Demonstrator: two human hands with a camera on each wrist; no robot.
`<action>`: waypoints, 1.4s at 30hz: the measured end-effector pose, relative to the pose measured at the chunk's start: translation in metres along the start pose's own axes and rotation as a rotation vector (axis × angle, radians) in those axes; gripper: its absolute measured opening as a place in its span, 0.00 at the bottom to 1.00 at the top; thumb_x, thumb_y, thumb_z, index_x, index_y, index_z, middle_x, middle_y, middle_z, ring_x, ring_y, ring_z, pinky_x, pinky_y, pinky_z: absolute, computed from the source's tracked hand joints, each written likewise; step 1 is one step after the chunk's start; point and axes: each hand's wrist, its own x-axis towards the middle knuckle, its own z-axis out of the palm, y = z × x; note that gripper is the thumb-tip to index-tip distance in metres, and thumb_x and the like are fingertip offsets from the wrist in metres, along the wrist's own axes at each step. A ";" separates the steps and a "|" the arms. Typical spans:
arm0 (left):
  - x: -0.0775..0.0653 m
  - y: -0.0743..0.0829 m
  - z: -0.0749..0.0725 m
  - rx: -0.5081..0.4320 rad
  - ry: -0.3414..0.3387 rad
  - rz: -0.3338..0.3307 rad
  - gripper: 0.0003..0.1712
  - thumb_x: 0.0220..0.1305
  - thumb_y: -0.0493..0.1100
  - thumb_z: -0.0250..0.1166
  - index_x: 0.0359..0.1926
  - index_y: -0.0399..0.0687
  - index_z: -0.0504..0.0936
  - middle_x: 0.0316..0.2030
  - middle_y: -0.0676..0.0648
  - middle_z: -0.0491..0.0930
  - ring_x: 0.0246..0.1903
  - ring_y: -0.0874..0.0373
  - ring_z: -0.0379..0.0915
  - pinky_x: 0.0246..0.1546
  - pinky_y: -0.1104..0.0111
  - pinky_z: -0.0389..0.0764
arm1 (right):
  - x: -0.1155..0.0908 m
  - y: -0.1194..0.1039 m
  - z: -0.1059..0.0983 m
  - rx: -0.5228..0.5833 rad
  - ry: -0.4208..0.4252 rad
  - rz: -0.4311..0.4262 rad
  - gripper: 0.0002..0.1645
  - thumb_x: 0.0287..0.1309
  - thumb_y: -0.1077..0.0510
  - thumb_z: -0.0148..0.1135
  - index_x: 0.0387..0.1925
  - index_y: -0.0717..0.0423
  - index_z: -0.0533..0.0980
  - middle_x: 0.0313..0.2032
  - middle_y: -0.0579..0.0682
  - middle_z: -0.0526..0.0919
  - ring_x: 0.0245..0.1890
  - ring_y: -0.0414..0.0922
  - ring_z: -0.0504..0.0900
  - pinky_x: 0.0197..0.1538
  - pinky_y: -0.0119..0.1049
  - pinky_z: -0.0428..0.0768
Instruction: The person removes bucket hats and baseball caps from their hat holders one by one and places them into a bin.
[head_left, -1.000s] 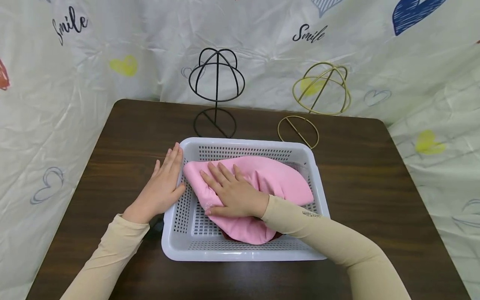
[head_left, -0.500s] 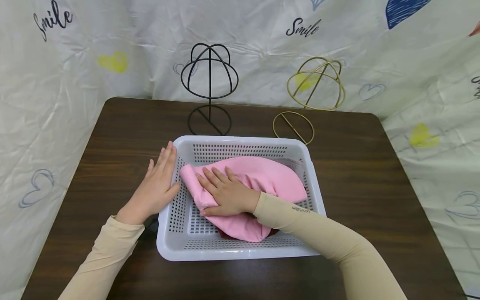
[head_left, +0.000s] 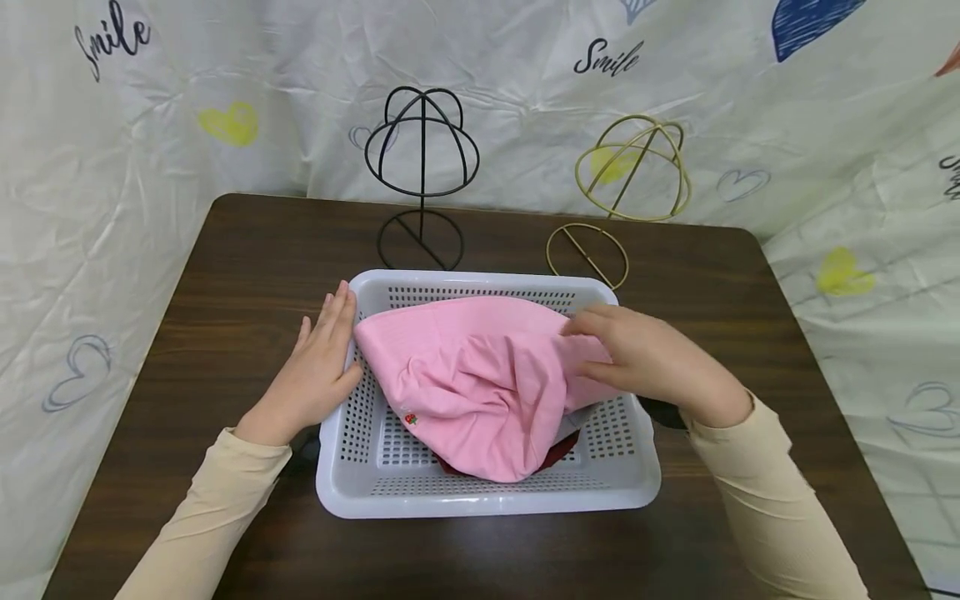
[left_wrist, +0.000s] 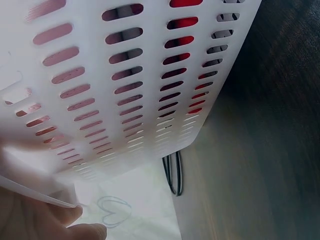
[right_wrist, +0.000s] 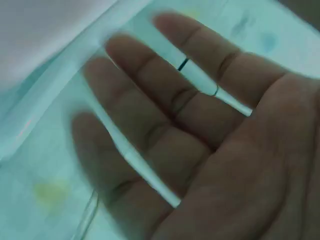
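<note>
A pink bucket hat [head_left: 480, 375] with a small red embroidered motif lies creased in a white perforated basket [head_left: 487, 507]. Under it show a dark red cloth item [head_left: 558, 451] and a bit of grey fabric [head_left: 576, 422]. My left hand [head_left: 309, 375] rests along the basket's left rim, fingers straight, thumb by the edge. In the left wrist view, red and grey show through the slots of the basket wall [left_wrist: 100, 75]. My right hand [head_left: 645, 357] is over the hat's right end. In the right wrist view its fingers [right_wrist: 165, 80] are spread, holding nothing; whether they touch the hat I cannot tell.
Behind the basket on the dark wooden table [head_left: 285, 242] stand a black wire hat stand [head_left: 422, 183] and a gold wire hat stand [head_left: 637, 167]. A white printed curtain [head_left: 510, 50] hangs behind the table and along its sides.
My right hand has left the hat's left part and moved right to its other end. The hat now spreads wider, its red motif showing. The left hand has stayed on the rim.
</note>
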 end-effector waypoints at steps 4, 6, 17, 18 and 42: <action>-0.001 0.000 -0.002 0.000 -0.003 0.000 0.45 0.59 0.40 0.50 0.72 0.34 0.38 0.73 0.40 0.33 0.71 0.43 0.29 0.61 0.36 0.41 | -0.028 0.027 0.007 0.057 -0.032 0.142 0.18 0.42 0.61 0.75 0.36 0.57 0.77 0.31 0.47 0.77 0.32 0.44 0.75 0.36 0.42 0.77; -0.001 0.000 -0.003 -0.003 -0.002 -0.001 0.45 0.59 0.40 0.49 0.72 0.34 0.38 0.74 0.41 0.32 0.71 0.42 0.29 0.62 0.36 0.40 | -0.035 0.034 0.017 0.085 -0.043 0.127 0.25 0.37 0.60 0.78 0.40 0.56 0.76 0.36 0.49 0.76 0.36 0.46 0.75 0.38 0.44 0.78; -0.001 0.001 -0.001 -0.008 0.003 -0.012 0.45 0.59 0.41 0.49 0.72 0.34 0.39 0.73 0.41 0.32 0.71 0.42 0.29 0.62 0.36 0.39 | -0.028 0.033 0.046 -0.161 0.244 -0.211 0.26 0.33 0.69 0.75 0.40 0.58 0.79 0.38 0.52 0.81 0.39 0.51 0.79 0.44 0.47 0.78; -0.001 0.001 -0.001 -0.012 0.002 -0.013 0.45 0.59 0.41 0.49 0.72 0.34 0.39 0.73 0.41 0.32 0.71 0.42 0.29 0.62 0.36 0.38 | -0.027 0.032 0.045 -0.195 0.272 -0.242 0.20 0.36 0.71 0.71 0.37 0.57 0.79 0.35 0.50 0.81 0.36 0.49 0.80 0.40 0.45 0.78; 0.000 0.005 0.001 0.015 -0.013 -0.017 0.46 0.58 0.40 0.51 0.73 0.35 0.37 0.73 0.41 0.31 0.71 0.41 0.30 0.62 0.36 0.39 | 0.040 -0.025 0.016 -0.178 0.136 -0.284 0.37 0.57 0.46 0.63 0.65 0.55 0.65 0.68 0.59 0.61 0.67 0.56 0.59 0.65 0.56 0.55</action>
